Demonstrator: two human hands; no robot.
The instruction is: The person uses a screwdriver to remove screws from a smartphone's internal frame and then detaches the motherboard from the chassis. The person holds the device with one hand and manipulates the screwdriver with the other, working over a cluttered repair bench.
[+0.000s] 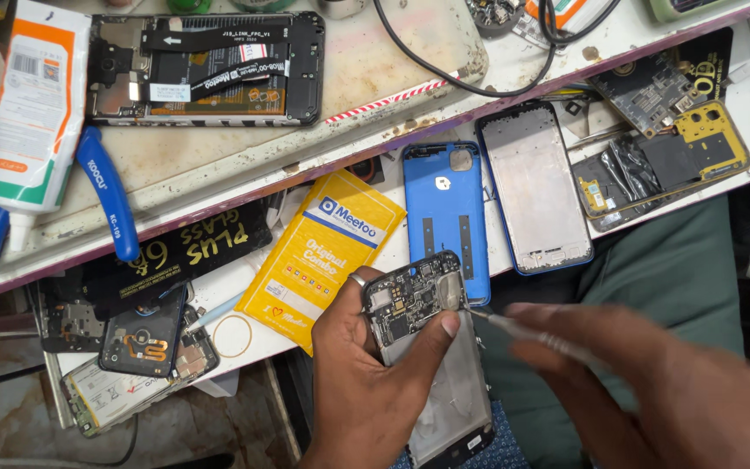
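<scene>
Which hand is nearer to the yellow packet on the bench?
Left. The left hand holds the opened phone just below and right of the yellow packet; the right hand is far to the right.

White workbench (219,174) carrying opened phone (206,69), blue pliers (106,187), glue tube (36,113), blue back cover (444,217), yellow packet (319,256).

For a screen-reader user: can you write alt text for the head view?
The left hand holds an opened phone with its circuit board exposed, while the blurred right hand brings a thin tool to it. A blue back cover lies on the cluttered bench beyond.
</scene>
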